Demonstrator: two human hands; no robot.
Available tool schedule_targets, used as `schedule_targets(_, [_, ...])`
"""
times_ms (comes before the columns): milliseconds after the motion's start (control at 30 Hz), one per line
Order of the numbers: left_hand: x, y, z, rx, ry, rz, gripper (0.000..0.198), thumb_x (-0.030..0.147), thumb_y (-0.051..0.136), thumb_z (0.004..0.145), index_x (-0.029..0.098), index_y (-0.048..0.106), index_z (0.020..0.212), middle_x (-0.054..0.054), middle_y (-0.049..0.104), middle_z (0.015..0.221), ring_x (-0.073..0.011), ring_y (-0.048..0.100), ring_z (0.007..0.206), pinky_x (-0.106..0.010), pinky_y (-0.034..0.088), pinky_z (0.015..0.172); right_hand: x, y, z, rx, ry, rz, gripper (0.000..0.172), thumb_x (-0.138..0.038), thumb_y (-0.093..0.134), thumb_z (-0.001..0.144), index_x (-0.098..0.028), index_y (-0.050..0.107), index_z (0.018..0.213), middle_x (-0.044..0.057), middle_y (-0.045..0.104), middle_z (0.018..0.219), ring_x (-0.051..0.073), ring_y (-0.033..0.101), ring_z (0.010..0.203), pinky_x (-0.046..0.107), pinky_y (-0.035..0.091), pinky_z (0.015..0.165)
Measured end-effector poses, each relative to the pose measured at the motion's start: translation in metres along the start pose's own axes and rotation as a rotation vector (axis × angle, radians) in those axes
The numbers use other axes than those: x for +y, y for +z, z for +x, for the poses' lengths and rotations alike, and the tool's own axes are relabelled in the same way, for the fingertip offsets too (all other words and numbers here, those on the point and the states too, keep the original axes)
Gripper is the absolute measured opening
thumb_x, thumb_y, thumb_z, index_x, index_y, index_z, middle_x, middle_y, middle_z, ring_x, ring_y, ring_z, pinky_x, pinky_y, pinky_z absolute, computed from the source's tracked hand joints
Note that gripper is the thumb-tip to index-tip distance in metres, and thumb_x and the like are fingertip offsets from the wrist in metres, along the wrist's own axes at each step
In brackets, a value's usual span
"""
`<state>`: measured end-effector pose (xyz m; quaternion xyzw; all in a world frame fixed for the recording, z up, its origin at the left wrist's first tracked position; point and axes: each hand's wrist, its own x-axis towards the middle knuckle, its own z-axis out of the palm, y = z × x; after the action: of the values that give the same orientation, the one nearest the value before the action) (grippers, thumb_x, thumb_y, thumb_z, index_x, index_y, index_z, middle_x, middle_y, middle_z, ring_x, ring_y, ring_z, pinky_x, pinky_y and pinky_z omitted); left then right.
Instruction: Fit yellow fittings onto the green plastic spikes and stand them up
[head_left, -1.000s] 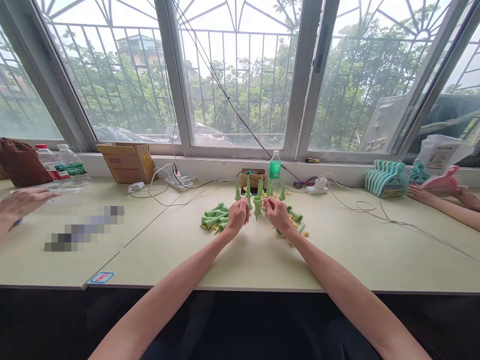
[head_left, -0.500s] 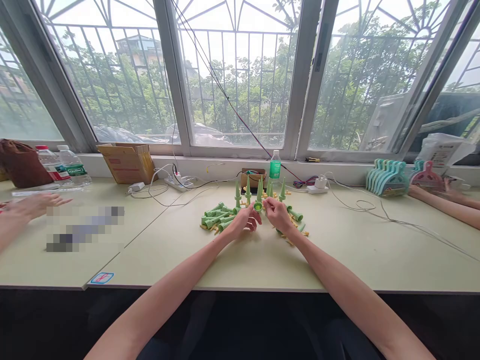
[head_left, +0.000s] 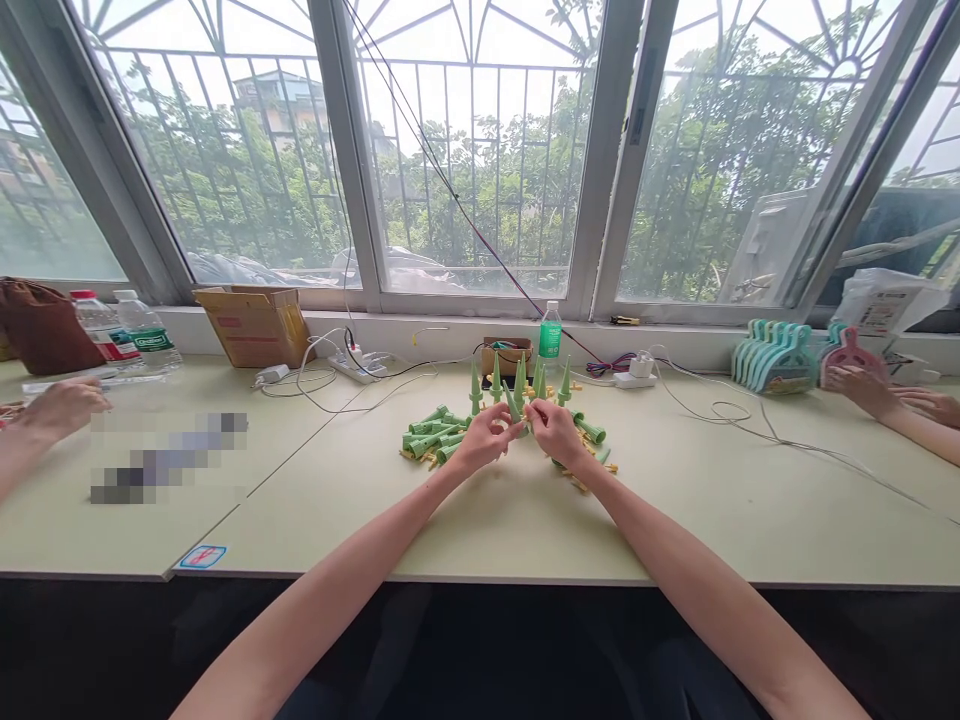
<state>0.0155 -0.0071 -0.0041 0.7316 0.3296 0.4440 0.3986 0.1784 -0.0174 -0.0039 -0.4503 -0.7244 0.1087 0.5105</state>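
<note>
In the middle of the table, my left hand (head_left: pixel 486 438) is closed on a green plastic cone (head_left: pixel 513 404), its tip pointing up. My right hand (head_left: pixel 555 430) is pinched against the cone's right side; what its fingertips hold is too small to make out. Behind my hands several green spiked cones (head_left: pixel 475 388) stand upright. Left of them is a pile of green tapered tubes (head_left: pixel 429 438) with small yellow pegs among them. More green tubes (head_left: pixel 592 430) and yellow pegs (head_left: pixel 612 468) lie to the right, partly hidden by my right hand.
A green-liquid bottle (head_left: pixel 550 332) and a small box (head_left: pixel 507 354) stand behind the cones. Power strips (head_left: pixel 360 368) and loose cables run along the back. A cardboard box (head_left: pixel 253 328) stands left, hangers (head_left: pixel 776 358) right. Other people's hands (head_left: pixel 67 408) are at both sides.
The cone in my left hand has turned from its open round end facing me to its tip pointing up. Both hands stay close together. The other people's hands at both sides have shifted.
</note>
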Motion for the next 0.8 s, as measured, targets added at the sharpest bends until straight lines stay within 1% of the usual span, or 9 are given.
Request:
schedule_targets(67, [-0.005,0.000,0.002,0.042,0.065,0.095,0.030,0.045,0.065,0.076,0.018,0.053,0.083,-0.001,0.056,0.088,-0.0032,0.047,0.043,-0.020,0.038,0.038,0.002,0.001,0.000,-0.007,-0.006,-0.007,0.036,-0.038,0.040,0.090,-0.020,0.032,0.060,-0.003,0.036,0.054,0.011,0.029,0.054,0.025,0.025,0.052])
schedule_targets(133, [-0.009,0.001,0.003,0.080,0.115,0.153,0.026,0.042,0.063,0.078,0.018,0.056,0.084,-0.001,0.054,0.090,-0.0026,0.046,0.044,-0.021,0.039,0.040,0.002,0.002,0.000,-0.017,-0.006,-0.007,0.036,-0.038,0.040,0.090,-0.020,0.033,0.061,-0.003,0.038,0.054,0.011,0.029,0.054,0.025,0.026,0.052])
schedule_targets(267, [-0.013,0.001,0.006,0.122,0.150,0.193,0.022,0.039,0.062,0.080,0.018,0.061,0.086,-0.002,0.052,0.092,-0.0028,0.044,0.045,-0.022,0.041,0.043,0.002,0.002,0.000,-0.024,0.001,-0.004,0.035,-0.038,0.040,0.090,-0.020,0.035,0.061,-0.003,0.041,0.054,0.011,0.030,0.053,0.025,0.026,0.052])
schedule_targets(367, [-0.013,0.000,0.006,0.149,0.171,0.220,0.021,0.038,0.062,0.081,0.020,0.066,0.090,-0.003,0.052,0.092,-0.0043,0.044,0.049,-0.022,0.042,0.045,0.001,0.002,0.000,-0.032,0.011,-0.007,0.035,-0.037,0.039,0.090,-0.019,0.036,0.060,-0.002,0.044,0.055,0.011,0.033,0.053,0.025,0.027,0.053])
schedule_targets(500, [-0.012,-0.001,0.005,0.161,0.245,0.320,0.018,0.032,0.060,0.083,0.023,0.070,0.094,-0.003,0.051,0.092,-0.0056,0.044,0.055,-0.021,0.043,0.049,-0.001,0.001,0.000,-0.040,0.056,0.002,0.037,-0.036,0.039,0.089,-0.019,0.037,0.057,-0.001,0.046,0.053,0.011,0.035,0.052,0.025,0.027,0.052])
schedule_targets(633, [-0.009,0.001,0.004,0.172,0.278,0.370,0.017,0.027,0.057,0.085,0.024,0.069,0.098,-0.003,0.051,0.095,-0.0048,0.045,0.055,-0.020,0.043,0.051,-0.003,0.001,0.001,-0.031,0.075,0.017,0.037,-0.037,0.040,0.089,-0.019,0.039,0.057,0.000,0.047,0.054,0.011,0.037,0.052,0.025,0.027,0.052])
schedule_targets(700, [-0.009,0.002,0.004,0.182,0.263,0.362,0.020,0.027,0.057,0.085,0.023,0.065,0.103,-0.004,0.051,0.099,-0.0042,0.046,0.054,-0.021,0.045,0.053,-0.004,0.001,0.001,-0.011,0.066,0.011,0.037,-0.038,0.040,0.090,-0.019,0.039,0.058,-0.001,0.047,0.055,0.011,0.037,0.052,0.026,0.027,0.052])
schedule_targets(800, [-0.009,0.005,0.004,0.230,0.204,0.334,0.027,0.028,0.059,0.083,0.021,0.058,0.109,-0.006,0.051,0.104,-0.0032,0.047,0.051,-0.023,0.047,0.054,-0.003,0.000,0.002,0.021,0.053,-0.006,0.038,-0.039,0.040,0.090,-0.019,0.037,0.058,-0.002,0.043,0.053,0.011,0.034,0.051,0.026,0.026,0.052])
